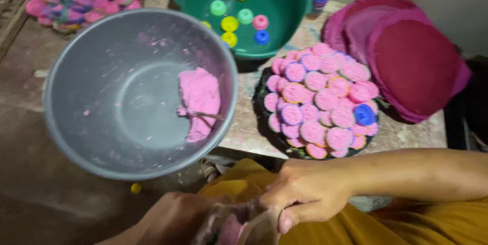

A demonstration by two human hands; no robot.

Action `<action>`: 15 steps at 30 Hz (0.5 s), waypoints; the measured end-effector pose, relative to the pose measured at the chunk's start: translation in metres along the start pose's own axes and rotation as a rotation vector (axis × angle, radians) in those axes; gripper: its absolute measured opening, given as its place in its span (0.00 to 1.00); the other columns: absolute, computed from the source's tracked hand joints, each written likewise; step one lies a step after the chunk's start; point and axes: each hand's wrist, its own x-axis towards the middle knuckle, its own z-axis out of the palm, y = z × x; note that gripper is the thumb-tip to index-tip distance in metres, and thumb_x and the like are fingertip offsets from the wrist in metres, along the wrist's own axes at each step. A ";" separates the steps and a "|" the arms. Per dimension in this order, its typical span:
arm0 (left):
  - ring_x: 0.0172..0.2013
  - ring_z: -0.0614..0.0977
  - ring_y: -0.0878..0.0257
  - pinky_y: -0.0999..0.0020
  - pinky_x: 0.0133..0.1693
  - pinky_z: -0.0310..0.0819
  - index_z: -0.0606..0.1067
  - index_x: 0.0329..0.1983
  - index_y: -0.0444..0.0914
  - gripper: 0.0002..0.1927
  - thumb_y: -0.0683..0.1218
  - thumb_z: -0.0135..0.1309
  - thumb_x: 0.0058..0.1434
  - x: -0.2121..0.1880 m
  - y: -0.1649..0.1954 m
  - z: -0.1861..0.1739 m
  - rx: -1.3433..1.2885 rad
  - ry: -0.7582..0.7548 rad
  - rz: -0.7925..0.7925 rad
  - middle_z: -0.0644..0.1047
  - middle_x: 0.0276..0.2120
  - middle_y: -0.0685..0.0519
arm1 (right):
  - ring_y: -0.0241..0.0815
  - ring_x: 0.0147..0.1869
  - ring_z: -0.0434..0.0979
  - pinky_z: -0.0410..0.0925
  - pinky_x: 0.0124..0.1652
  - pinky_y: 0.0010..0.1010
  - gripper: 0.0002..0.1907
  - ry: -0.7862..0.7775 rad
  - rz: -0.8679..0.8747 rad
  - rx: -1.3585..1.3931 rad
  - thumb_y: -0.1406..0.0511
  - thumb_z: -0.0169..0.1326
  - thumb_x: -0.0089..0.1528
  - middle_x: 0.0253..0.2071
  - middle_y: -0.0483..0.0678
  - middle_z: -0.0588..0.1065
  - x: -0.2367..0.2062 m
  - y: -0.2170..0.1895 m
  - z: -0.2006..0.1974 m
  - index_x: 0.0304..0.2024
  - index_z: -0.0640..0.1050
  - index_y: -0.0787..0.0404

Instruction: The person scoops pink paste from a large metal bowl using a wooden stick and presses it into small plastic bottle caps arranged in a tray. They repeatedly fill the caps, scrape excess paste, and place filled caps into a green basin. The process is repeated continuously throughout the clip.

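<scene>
Right hand [305,194] pinches a clear bag [249,227] shut-fingered; left hand [175,219] cups it from below. Pink dough [201,100] lies in the grey bowl [101,138], up and left of the grip.

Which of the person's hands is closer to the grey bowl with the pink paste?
Left. The left hand sits just below the grey bowl; the right hand is further off to its right, below the tray of pink-filled caps.

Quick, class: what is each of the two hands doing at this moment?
Left hand: closed around a clear bag holding pink paste.
Right hand: closed, pinching the bag's top edge.
</scene>
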 end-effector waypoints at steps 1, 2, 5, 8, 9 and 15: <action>0.37 0.89 0.56 0.64 0.38 0.82 0.83 0.48 0.47 0.16 0.46 0.58 0.55 -0.012 -0.016 -0.003 0.030 0.018 -0.080 0.86 0.34 0.49 | 0.55 0.38 0.77 0.67 0.36 0.42 0.22 0.004 0.012 0.057 0.52 0.45 0.77 0.34 0.50 0.75 0.010 0.003 -0.002 0.38 0.70 0.62; 0.38 0.89 0.58 0.64 0.39 0.81 0.83 0.47 0.45 0.15 0.44 0.57 0.55 -0.021 -0.032 -0.005 0.005 0.105 -0.084 0.86 0.35 0.49 | 0.54 0.37 0.77 0.66 0.36 0.42 0.22 -0.008 0.032 0.107 0.52 0.45 0.76 0.33 0.50 0.74 0.020 0.007 -0.005 0.38 0.71 0.62; 0.41 0.87 0.55 0.61 0.41 0.81 0.82 0.44 0.39 0.14 0.42 0.60 0.54 -0.049 -0.081 -0.025 -0.095 0.350 -0.191 0.85 0.39 0.47 | 0.53 0.36 0.76 0.66 0.35 0.41 0.21 0.003 0.046 0.142 0.52 0.45 0.75 0.32 0.50 0.72 0.053 0.013 -0.021 0.39 0.73 0.63; 0.41 0.87 0.55 0.61 0.41 0.81 0.82 0.45 0.39 0.14 0.43 0.60 0.54 -0.082 -0.116 -0.063 -0.266 0.720 -0.340 0.84 0.39 0.47 | 0.51 0.35 0.76 0.66 0.34 0.41 0.17 0.170 0.002 -0.313 0.53 0.51 0.68 0.31 0.50 0.71 0.083 0.005 -0.057 0.36 0.73 0.60; 0.41 0.87 0.55 0.61 0.41 0.81 0.81 0.46 0.39 0.15 0.43 0.60 0.55 -0.092 -0.124 -0.075 -0.304 0.791 -0.308 0.84 0.40 0.47 | 0.50 0.33 0.74 0.66 0.32 0.41 0.16 0.262 -0.019 -0.676 0.53 0.58 0.62 0.28 0.48 0.70 0.095 0.001 -0.073 0.31 0.72 0.56; 0.41 0.87 0.55 0.61 0.41 0.81 0.80 0.49 0.40 0.16 0.44 0.59 0.56 -0.057 -0.166 -0.051 -0.375 0.418 -0.077 0.83 0.41 0.47 | 0.40 0.46 0.77 0.69 0.46 0.31 0.11 0.123 -0.391 -1.806 0.61 0.61 0.59 0.39 0.41 0.75 0.187 0.008 -0.140 0.43 0.77 0.52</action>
